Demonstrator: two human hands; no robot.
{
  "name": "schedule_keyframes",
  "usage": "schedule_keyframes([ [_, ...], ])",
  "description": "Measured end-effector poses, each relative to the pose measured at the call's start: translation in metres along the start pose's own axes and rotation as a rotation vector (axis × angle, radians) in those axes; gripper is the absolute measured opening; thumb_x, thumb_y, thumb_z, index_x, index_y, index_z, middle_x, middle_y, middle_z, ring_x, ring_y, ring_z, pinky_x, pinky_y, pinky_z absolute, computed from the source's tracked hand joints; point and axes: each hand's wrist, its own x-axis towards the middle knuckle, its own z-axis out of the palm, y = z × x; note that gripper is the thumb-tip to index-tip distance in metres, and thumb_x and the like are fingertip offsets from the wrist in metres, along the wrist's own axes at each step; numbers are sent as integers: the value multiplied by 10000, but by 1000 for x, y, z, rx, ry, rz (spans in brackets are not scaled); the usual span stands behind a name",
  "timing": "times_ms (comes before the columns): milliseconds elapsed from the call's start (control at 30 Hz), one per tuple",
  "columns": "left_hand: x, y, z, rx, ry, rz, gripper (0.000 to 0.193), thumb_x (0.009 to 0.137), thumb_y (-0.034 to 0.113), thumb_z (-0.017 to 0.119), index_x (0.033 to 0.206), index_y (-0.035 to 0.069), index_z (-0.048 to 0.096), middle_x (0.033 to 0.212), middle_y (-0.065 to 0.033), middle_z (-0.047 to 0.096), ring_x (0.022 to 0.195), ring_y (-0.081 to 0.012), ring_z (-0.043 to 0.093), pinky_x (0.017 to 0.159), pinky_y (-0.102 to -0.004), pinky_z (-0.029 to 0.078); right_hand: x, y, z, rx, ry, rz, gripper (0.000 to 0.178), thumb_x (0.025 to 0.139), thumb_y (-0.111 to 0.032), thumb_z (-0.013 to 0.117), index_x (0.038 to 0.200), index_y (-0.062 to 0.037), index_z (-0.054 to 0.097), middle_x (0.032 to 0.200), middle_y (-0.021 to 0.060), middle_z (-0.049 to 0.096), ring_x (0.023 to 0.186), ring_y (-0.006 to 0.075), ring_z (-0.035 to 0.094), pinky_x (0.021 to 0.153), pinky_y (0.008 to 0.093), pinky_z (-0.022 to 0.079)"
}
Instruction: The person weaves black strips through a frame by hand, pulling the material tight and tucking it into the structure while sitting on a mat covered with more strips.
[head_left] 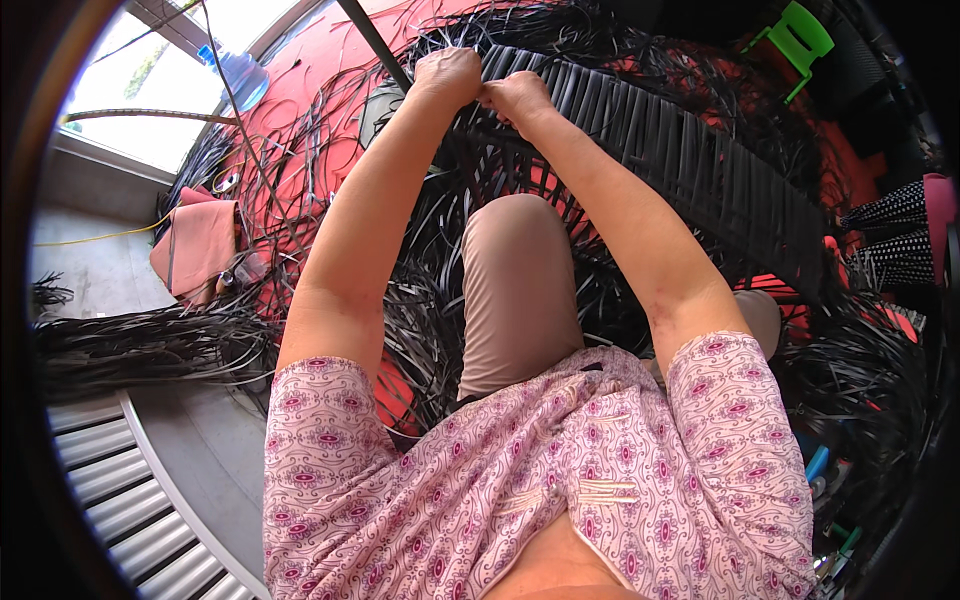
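Both arms reach forward to the left end of a long panel wrapped in flat black strips, which slants away to the right. My left hand is closed in a fist at the panel's end corner. Close beside it, almost touching, my right hand has its fingers bent together in a pinch, against the near edge of the panel. What either hand grips is too small or hidden to make out; loose black strips hang below them.
Black strips lie in heaps around my legs and over the red floor covering. A dark pole rises beside my left hand. Farther off are a water bottle, a pink folded cloth and a green chair.
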Motion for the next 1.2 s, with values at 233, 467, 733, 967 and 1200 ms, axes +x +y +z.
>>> schedule_keyframes([
  [233,4,5,3,21,13,-4,418,703,350,816,972,36,750,1055,-179,718,1017,-337,690,861,-438,553,4,3,-3,-86,0,-16,229,629,-234,749,556,-60,620,559,52,601,482,150,567,479,287,453],
  [467,26,-53,30,-699,-333,-149,260,767,293,708,706,42,688,660,-72,665,574,-184,620,528,-313,494,12,0,4,-283,45,5,450,694,-376,753,967,-19,759,1051,195,729,1008,305,708,876,361,551],
  [733,16,-60,59,-1391,-335,-271,115,887,195,706,815,110,678,667,50,582,553,-47,518,464,-192,397,21,3,1,-298,-27,29,453,700,-351,742,1017,-28,752,1113,213,707,1070,334,683,916,367,536],
  [967,-2,-70,60,-1389,-239,-25,305,872,161,705,1170,97,707,901,34,690,708,-55,598,634,-202,474,-22,-29,-6,-611,63,-188,372,804,-340,724,1045,-59,749,1105,184,714,1068,322,684,926,399,541],
  [1200,-1,-76,79,-1352,-57,105,253,832,100,702,1078,66,747,881,19,705,763,-56,616,677,-221,475,-34,-37,10,-773,177,-302,235,861,-247,648,974,-74,760,1015,165,737,995,322,711,879,410,561],
])
